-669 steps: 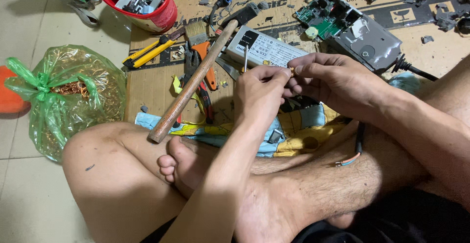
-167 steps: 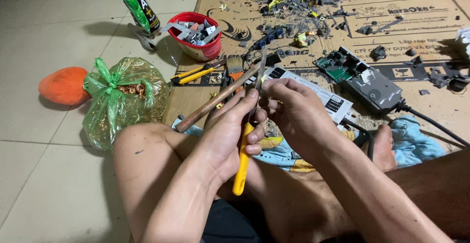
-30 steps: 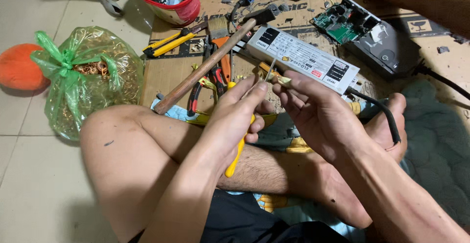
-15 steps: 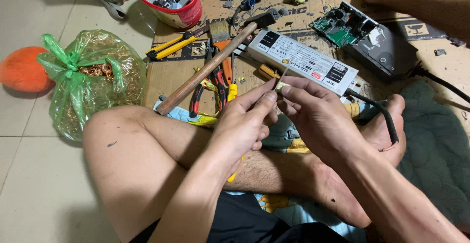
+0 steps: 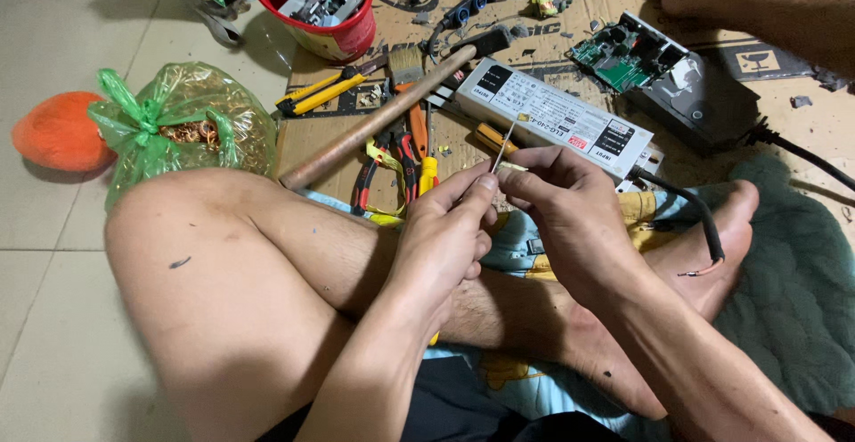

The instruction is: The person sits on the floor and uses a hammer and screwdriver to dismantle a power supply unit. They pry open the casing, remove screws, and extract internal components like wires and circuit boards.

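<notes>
Sitting on tile floor | cardboard w/ tools | both grips pinch wire

Smooth wooden hammer handle, crinkly glossy plastic bag, matt cardboard

A red bucket of scrap, a green bag and a hammer lie around.

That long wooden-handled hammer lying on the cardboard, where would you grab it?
Take the hammer by its bare wooden handle near the lower-left end, coming from above. That end is free, while the dark head lies among scraps and a brush.
</notes>
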